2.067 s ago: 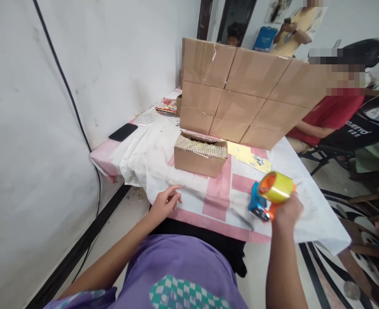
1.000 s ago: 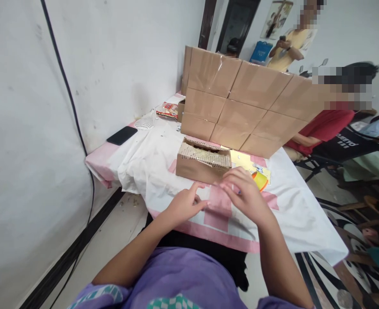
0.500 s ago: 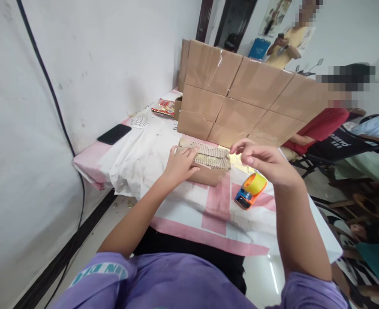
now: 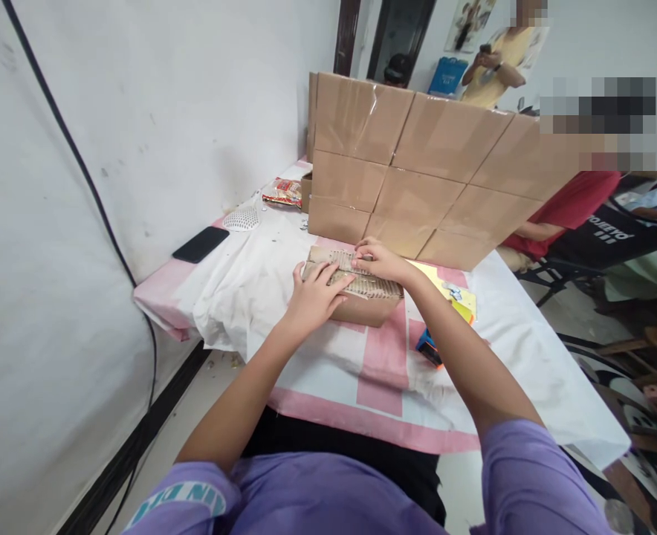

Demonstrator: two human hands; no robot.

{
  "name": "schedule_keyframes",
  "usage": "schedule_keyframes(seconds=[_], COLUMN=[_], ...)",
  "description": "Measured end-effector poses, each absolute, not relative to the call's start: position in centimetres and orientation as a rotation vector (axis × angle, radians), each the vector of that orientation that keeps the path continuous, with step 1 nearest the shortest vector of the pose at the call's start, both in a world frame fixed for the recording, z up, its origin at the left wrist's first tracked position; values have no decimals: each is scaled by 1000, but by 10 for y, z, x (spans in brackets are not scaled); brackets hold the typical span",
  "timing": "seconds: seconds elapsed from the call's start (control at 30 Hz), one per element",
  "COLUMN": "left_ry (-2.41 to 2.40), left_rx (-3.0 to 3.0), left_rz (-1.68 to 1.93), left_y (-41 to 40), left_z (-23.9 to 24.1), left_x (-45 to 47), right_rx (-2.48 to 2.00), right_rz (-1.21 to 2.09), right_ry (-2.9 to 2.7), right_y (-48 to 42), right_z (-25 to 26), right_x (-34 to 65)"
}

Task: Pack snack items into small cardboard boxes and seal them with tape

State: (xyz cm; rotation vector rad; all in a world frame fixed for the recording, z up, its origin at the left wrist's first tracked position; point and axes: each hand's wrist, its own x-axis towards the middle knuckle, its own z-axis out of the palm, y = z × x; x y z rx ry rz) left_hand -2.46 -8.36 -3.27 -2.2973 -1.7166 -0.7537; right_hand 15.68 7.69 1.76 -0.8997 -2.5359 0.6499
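A small brown cardboard box (image 4: 365, 306) stands on the table, its top showing two rough strips of bare corrugation along a centre seam. My left hand (image 4: 318, 297) lies over the box's left end with fingers spread, the thumb towards the near edge. On the top, close to the seam, my right hand (image 4: 377, 261) has bent fingers, thumb and forefinger near each other; whatever is between them is too small to make out. Under my right forearm, partly hidden, lies a blue and orange tape dispenser (image 4: 429, 348) with a yellow roll.
Behind the box rises a tall wall of taped cardboard boxes (image 4: 418, 167). To the left are a black phone (image 4: 200, 244), a white perforated piece (image 4: 241, 218) and a red snack packet (image 4: 282, 192). A yellow sheet (image 4: 437, 279) lies right. Two people are beyond the boxes.
My right hand has come down from the air on the right onto the box top, its forearm now covering part of the tape dispenser. My left hand stays on the box.
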Motion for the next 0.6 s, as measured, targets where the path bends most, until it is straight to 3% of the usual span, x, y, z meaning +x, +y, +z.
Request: schedule_keyframes(seconds=[0.33,0.5,0.6], left_ry=[-1616,-1639,-1639], left_rx=[-2311,-2291,-2276], left_rz=[-967,-989,-1017], left_y=[-86,-90,-91], left_z=[-51,-50,-50], left_x=[-26,-23,-23], right_rx=[-1033,-1419,-1224], right_rz=[530,171,493], right_ry=[-2575,-2298,-2389], right_y=[69,59,42], right_z=[17,35,35], right_x=[144,168,209])
